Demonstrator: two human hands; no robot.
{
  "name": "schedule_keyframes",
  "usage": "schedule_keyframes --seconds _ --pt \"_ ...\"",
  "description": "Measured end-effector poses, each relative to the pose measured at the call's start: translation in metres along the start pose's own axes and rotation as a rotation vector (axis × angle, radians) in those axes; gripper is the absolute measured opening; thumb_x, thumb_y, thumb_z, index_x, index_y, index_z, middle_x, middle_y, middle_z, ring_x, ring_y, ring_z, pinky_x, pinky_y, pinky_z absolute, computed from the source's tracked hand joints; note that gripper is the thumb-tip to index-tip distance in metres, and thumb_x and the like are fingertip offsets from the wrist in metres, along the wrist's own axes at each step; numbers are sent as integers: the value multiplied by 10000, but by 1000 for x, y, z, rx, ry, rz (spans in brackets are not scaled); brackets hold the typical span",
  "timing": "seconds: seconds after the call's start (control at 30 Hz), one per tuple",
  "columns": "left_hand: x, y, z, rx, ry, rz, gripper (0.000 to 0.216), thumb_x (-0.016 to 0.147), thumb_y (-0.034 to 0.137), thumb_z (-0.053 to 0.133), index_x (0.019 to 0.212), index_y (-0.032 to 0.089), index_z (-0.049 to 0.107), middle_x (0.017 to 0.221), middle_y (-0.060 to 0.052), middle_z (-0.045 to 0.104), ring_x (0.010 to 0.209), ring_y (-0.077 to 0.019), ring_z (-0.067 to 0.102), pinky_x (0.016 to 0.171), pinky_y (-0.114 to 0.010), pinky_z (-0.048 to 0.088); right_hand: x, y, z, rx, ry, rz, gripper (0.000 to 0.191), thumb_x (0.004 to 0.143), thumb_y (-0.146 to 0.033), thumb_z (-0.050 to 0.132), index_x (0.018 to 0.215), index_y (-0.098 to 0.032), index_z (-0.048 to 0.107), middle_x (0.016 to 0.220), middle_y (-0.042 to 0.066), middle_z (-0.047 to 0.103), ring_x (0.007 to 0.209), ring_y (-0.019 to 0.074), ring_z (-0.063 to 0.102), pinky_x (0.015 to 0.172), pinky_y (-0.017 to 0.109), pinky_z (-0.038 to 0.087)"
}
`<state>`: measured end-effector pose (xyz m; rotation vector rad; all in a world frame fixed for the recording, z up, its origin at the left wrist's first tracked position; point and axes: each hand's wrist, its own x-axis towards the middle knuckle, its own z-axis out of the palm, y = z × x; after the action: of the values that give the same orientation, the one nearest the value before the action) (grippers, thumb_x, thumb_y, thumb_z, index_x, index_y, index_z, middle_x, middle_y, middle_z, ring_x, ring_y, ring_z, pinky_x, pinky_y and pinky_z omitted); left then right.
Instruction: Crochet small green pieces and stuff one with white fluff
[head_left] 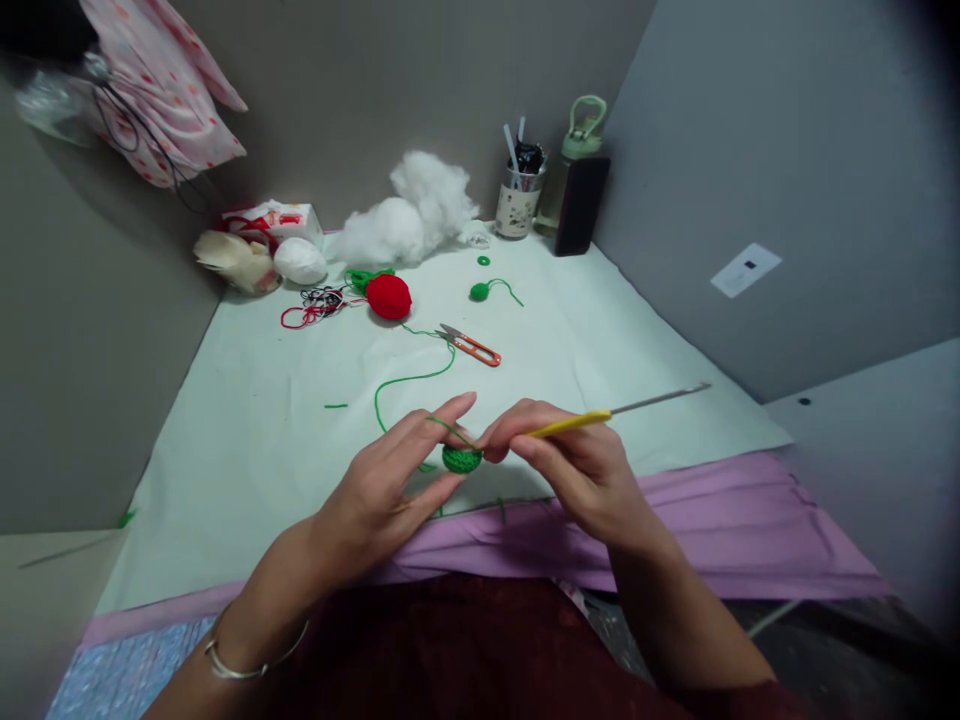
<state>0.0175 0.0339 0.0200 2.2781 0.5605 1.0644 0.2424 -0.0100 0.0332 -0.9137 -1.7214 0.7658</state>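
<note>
My left hand pinches a small green crochet piece between thumb and fingers, with the green yarn running over its raised forefinger. My right hand grips a crochet hook with a yellow handle and metal shaft, its tip at the green piece. The yarn trails back across the pale cloth toward a red crochet ball.
Orange thread snips lie mid-table. Behind are a small green piece with a tail, white stuffing, a tangle of red and black threads, a cup of tools and a bottle. Grey partition walls close both sides.
</note>
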Motion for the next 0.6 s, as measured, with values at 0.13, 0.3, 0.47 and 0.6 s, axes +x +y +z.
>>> schedule_keyframes --seconds 0.13,0.3,0.47,0.6 --pt "-1 -2 3 -47 43 -96 722 901 74 701 1560 276 485 1081 -36 744 1009 -136 718 993 -257 588 1 5 3 -145 -44 -188 159 1025 -140 563 1096 -184 698 975 74 755 906 169 714 787 331 595" --pt "5 5 6 -325 110 -391 712 874 167 772 1535 251 522 1004 -28 745 968 -157 725 959 -280 609 -6 11 11 -270 108 -386 183 1018 -147 573 1120 -201 715 1077 109 776 935 175 741 757 319 638" --pt "5 13 16 -457 210 -496 695 853 194 798 1504 247 559 997 -29 739 970 -160 711 998 -299 587 -15 10 17 -581 170 -493 258 961 -75 622 1181 -184 700 1093 120 784 1006 206 752 780 329 665" --pt "-2 15 26 -511 284 -524 676 853 231 811 1486 273 577 1035 -27 729 1004 -157 689 1023 -291 553 -21 15 22 -698 220 -547 293 911 -47 675 1154 -206 713 1102 98 777 1009 201 746 811 319 672"
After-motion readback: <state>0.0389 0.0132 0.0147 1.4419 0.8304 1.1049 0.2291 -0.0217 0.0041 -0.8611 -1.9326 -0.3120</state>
